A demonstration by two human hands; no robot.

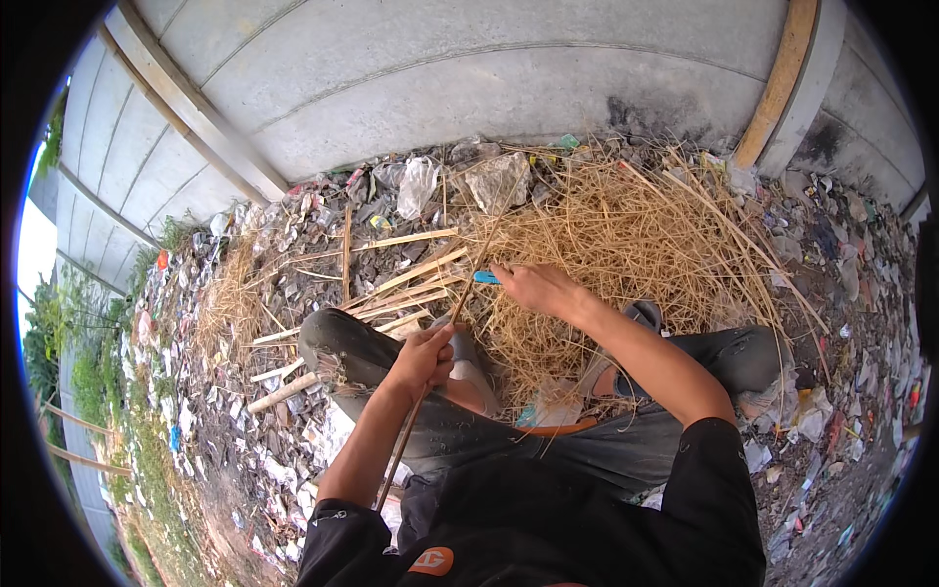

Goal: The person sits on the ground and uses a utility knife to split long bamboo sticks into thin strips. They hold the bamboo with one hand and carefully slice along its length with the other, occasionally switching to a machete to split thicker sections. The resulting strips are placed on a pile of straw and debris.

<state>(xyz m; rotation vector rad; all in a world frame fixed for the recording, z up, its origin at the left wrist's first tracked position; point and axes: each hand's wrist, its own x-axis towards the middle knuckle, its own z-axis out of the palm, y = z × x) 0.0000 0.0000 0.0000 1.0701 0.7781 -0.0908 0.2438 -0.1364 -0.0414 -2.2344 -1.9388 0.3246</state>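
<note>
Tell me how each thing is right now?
Left hand: closed around the thin stick.
Right hand: gripping a blue-handled tool.
Thin stick: slanted, held between the knees.
Blue-handled tool: pressed against the stick.
Straw pile: loose, tangled.
Cut strips: lying scattered.

Dry rough bamboo strip (pixel 430 382), matt straw pile (pixel 626 235), smooth grey concrete wall (pixel 440 78)

You wear a black short-sleeved shirt (pixel 548 528) with an orange patch (pixel 431 561), worn dark grey trousers (pixel 489 435), and grey sandals (pixel 641 318).
</note>
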